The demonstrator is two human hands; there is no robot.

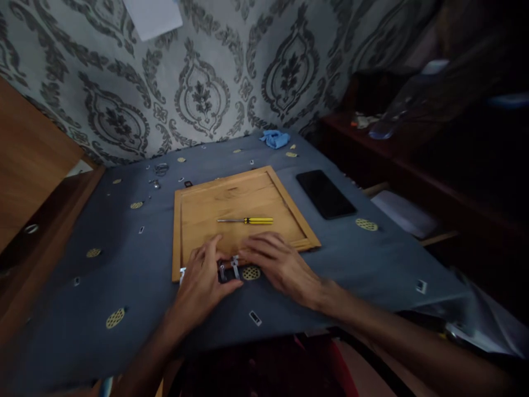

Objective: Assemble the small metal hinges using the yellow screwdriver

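Note:
A wooden cabinet door [231, 193] with a raised frame lies flat on the cloth-covered table. At its near edge are small metal hinge pieces [235, 267], between the thumb and fingers of my left hand [202, 275], which is curled about them. My right hand [281, 267] rests at the same edge, its fingers stretched towards the hinge pieces and its thumb hidden. Another metal hinge [182, 274] shows at the door's near left corner, partly behind my left hand. On the door, beyond both hands, lies a screwdriver [248, 220] with a yellow and black handle.
A black phone [325, 194] lies right of the door. Small metal parts [156, 184] sit at the back left, a crumpled blue cloth [275, 139] at the back. Patterned wallpaper [202, 99] rises behind the table. Off to the right, a clear bottle [384, 128] stands on dark furniture.

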